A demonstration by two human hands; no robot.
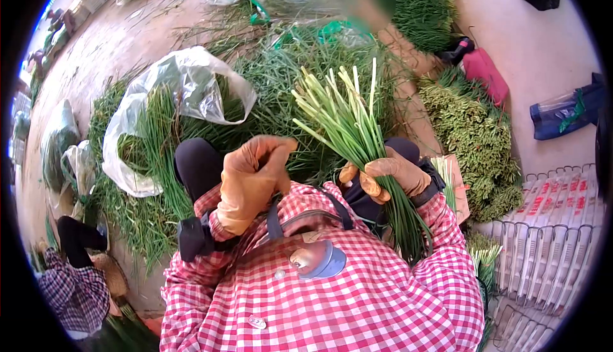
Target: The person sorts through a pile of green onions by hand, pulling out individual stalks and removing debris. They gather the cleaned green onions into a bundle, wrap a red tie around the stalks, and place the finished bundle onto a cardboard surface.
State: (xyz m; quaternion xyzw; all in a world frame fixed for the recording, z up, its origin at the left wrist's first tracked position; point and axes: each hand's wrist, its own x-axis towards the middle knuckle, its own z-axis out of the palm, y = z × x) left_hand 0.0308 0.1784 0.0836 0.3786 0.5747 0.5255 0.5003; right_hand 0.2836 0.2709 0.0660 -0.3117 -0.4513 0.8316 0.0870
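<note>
My right hand (pixel 391 172), in an orange-tan glove, is wrapped round a bunch of chive stems (pixel 354 119). Their pale cut ends fan out at the top, and the dark green lower parts hang down against my sleeve. My left hand (pixel 252 176), gloved alike, is raised above my left knee with its fingers curled and pressed together. Whether anything is pinched in it does not show. Beyond both hands lies a large heap of loose green stems (pixel 287 77). A clear plastic bag (pixel 214 65) lies open around part of it, left of centre.
Budded stems (pixel 469 141) are piled at the right, beside a wire-edged rack (pixel 549 237). Neat green bundles (pixel 421 7) stand at the back. Pink (pixel 485 74) and blue (pixel 565 112) items lie on the floor. Another person (pixel 76 282) sits at the lower left.
</note>
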